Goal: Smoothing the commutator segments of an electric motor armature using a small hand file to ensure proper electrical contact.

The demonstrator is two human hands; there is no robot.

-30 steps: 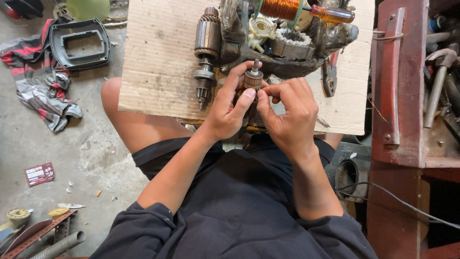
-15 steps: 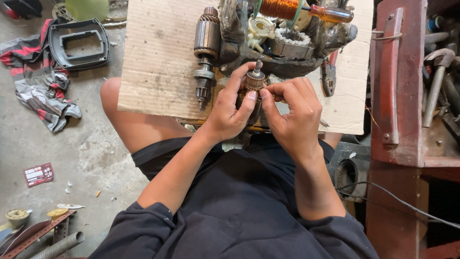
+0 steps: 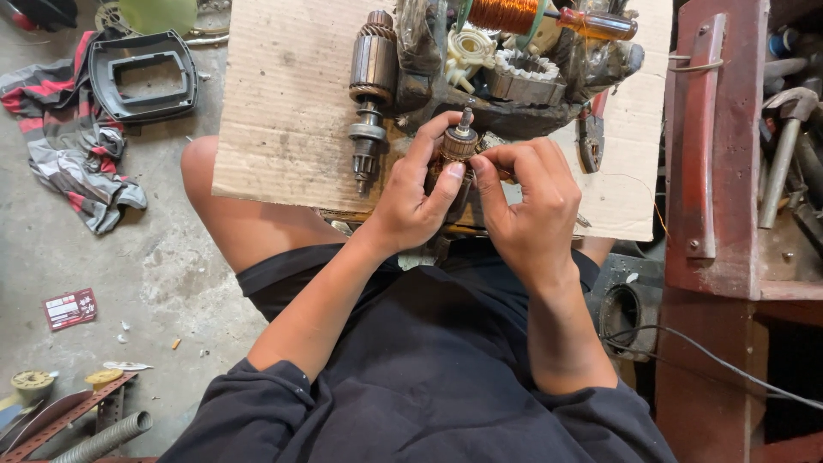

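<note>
Right now I see both hands meeting over the near edge of a cardboard sheet [image 3: 283, 103] that lies across my bare knees like a small desk. My left hand [image 3: 411, 201] is wrapped around a small motor rotor [image 3: 457, 147], thumb and fingers clamped on its brown body, so that its thin metal shaft points up and away from me. My right hand [image 3: 523, 201] is curled just beside it, fingertips pinched together against the rotor's side; whether they grip a wire or some small part there I cannot tell, since the fingers hide it. The two hands touch at the thumbs. Just left of them, on the cardboard, lies a bigger rotor [image 3: 370, 86] with a gear end, lengthwise and untouched. Behind the hands sits a greasy heap of motor parts [image 3: 514, 81], with a white plastic piece and a toothed metal ring among them. At the far edge lie a spool of copper wire [image 3: 504, 15] and a screwdriver with an amber handle [image 3: 600, 24]. Red-handled pliers [image 3: 590, 137] rest on the cardboard to the right of my right hand. On the concrete floor to the left are a black plastic frame [image 3: 141, 73] and a striped rag [image 3: 73, 154]. To the right stands a red metal toolbox [image 3: 707, 171] with tools in it.
</note>
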